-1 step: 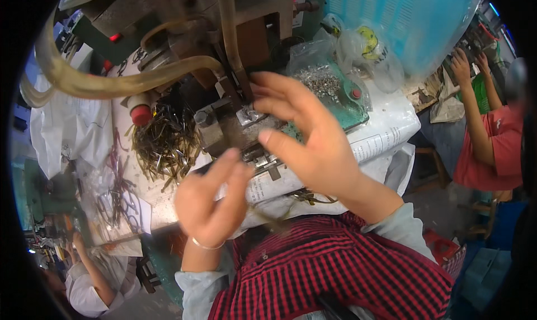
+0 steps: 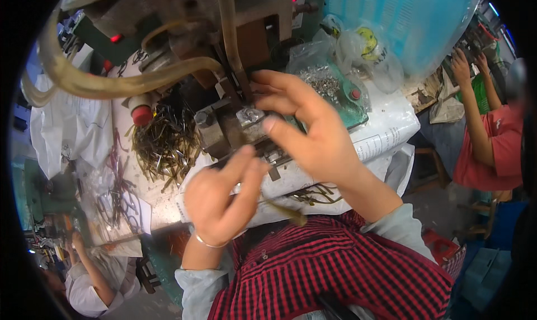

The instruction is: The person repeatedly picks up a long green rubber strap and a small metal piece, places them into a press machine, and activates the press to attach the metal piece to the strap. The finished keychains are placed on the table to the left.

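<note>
Two bare hands work at a small press machine [image 2: 224, 124] on the desk [image 2: 386, 124]. The right hand [image 2: 313, 130] reaches over it with fingers spread open, the tips touching the metal fixture [image 2: 250, 117] under the press head. The left hand [image 2: 221, 200] is curled closed just below, seemingly pinching a thin olive-coloured strip [image 2: 282, 211], though the grip is partly hidden. A heap of similar strips [image 2: 165, 146] lies left of the machine, beside a red knob [image 2: 142, 115]. A bag of small metal parts [image 2: 324, 85] sits behind the right hand.

A crowded workshop — bench press machine [image 2: 235, 57], heaped metal parts [image 2: 165, 144], co-workers alongside.
</note>
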The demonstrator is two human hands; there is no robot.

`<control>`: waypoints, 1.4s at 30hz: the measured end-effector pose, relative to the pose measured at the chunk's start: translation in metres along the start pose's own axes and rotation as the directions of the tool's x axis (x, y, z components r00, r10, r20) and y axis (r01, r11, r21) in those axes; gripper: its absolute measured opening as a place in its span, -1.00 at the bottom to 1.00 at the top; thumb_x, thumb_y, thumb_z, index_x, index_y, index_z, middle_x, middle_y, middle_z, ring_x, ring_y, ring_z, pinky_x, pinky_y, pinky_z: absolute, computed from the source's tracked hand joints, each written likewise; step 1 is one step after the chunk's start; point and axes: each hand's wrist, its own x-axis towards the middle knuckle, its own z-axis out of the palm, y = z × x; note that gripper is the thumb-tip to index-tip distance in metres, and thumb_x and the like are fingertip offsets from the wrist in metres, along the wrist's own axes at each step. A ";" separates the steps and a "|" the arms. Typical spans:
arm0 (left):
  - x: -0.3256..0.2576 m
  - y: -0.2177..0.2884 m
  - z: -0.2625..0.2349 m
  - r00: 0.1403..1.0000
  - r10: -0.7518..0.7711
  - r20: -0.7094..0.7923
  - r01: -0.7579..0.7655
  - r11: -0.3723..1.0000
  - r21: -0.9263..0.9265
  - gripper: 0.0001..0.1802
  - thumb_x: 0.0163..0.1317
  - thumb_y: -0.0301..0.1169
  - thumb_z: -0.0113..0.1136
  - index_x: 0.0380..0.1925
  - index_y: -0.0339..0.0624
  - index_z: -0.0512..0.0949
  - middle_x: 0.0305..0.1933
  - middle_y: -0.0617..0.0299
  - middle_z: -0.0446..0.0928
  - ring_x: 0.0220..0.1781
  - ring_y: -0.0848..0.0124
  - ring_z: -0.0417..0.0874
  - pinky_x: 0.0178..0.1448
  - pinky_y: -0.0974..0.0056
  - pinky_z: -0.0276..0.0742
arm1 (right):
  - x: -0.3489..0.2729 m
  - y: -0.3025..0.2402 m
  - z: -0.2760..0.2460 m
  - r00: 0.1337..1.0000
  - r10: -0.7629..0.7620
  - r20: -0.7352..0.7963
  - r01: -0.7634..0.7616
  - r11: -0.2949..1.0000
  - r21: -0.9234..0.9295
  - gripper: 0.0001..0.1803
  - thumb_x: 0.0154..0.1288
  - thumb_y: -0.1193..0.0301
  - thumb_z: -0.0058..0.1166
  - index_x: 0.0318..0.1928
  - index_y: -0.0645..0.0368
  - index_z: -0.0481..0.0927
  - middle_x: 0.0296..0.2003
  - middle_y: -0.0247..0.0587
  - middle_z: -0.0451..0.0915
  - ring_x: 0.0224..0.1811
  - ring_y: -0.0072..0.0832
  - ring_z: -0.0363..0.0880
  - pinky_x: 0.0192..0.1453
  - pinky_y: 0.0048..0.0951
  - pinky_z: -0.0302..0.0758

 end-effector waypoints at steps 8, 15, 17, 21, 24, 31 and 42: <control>0.005 -0.011 0.032 0.991 0.133 -0.028 -0.133 0.991 -0.025 -0.79 0.04 -0.48 0.55 -0.32 -0.13 0.71 -0.18 0.11 0.76 -0.60 0.56 0.49 -0.56 0.45 0.25 | 0.020 0.095 -0.109 0.772 -0.354 -0.528 0.090 0.883 -0.460 -0.58 0.39 0.46 0.20 0.23 0.24 0.57 0.06 -0.07 0.70 0.06 -0.39 0.66 0.14 -0.41 0.54; 0.004 -0.009 0.036 0.996 0.086 -0.010 -0.087 0.993 -0.075 -0.74 -0.01 -0.57 0.55 -0.29 -0.10 0.74 -0.24 0.15 0.76 -0.56 0.48 0.56 -0.54 0.40 0.35 | -0.032 0.091 -0.092 0.962 -0.116 -0.248 -0.165 0.476 -0.864 -0.88 0.14 0.42 0.34 -0.32 0.17 0.72 -0.31 -0.09 0.60 -0.09 0.00 0.56 0.02 -0.03 0.49; 0.002 -0.011 0.027 0.997 0.076 0.020 -0.075 0.996 -0.049 -0.71 -0.02 -0.62 0.51 -0.26 -0.10 0.77 -0.26 0.16 0.76 -0.52 0.45 0.61 -0.52 0.37 0.42 | -0.027 0.096 -0.084 0.959 -0.144 -0.243 -0.174 0.377 -0.910 -0.89 0.12 0.46 0.33 -0.32 0.17 0.71 -0.30 -0.07 0.60 -0.10 -0.01 0.57 0.02 -0.03 0.50; -0.037 0.016 0.020 0.967 -0.256 -0.022 0.245 0.945 -0.216 -0.61 -0.02 -0.55 0.49 -0.11 -0.12 0.77 0.12 -0.01 0.73 -0.37 0.39 0.73 -0.41 0.33 0.55 | -0.023 0.106 -0.070 0.961 -0.236 -0.145 -0.071 0.294 -0.953 -0.92 0.13 0.51 0.26 -0.34 0.23 0.65 -0.31 0.01 0.62 -0.16 0.06 0.59 -0.02 -0.01 0.51; -0.066 0.023 -0.026 0.940 -0.338 -0.043 0.339 0.940 0.020 -0.72 0.03 -0.54 0.46 -0.19 -0.10 0.76 -0.02 0.05 0.77 -0.46 0.33 0.69 -0.42 0.30 0.52 | -0.046 0.157 -0.119 0.916 -0.156 -0.369 -0.222 0.568 -0.793 -0.77 0.41 0.40 0.19 -0.03 0.27 0.68 -0.12 0.02 0.72 -0.07 -0.15 0.71 0.10 -0.22 0.57; -0.079 -0.077 -0.064 0.685 -0.723 -0.090 0.632 0.529 0.566 -0.86 0.10 -0.38 0.44 -0.36 -0.18 0.71 -0.24 0.09 0.62 -0.14 0.10 0.62 -0.05 0.08 0.53 | -0.018 0.100 -0.086 0.918 -0.259 -0.302 -0.005 0.753 -0.658 -0.74 0.52 0.43 0.15 0.10 0.29 0.67 -0.03 -0.15 0.73 0.04 -0.43 0.62 0.25 -0.40 0.47; -0.167 -0.160 -0.053 0.397 -0.911 0.115 0.766 0.398 0.505 -0.81 0.13 -0.30 0.46 -0.38 -0.19 0.80 -0.29 0.02 0.65 -0.24 0.01 0.69 -0.11 0.03 0.56 | -0.066 0.107 -0.130 0.821 -0.248 -0.514 -0.202 0.716 -0.668 -0.82 0.42 0.56 0.20 -0.03 0.30 0.73 -0.12 -0.21 0.75 -0.06 -0.50 0.66 0.14 -0.46 0.53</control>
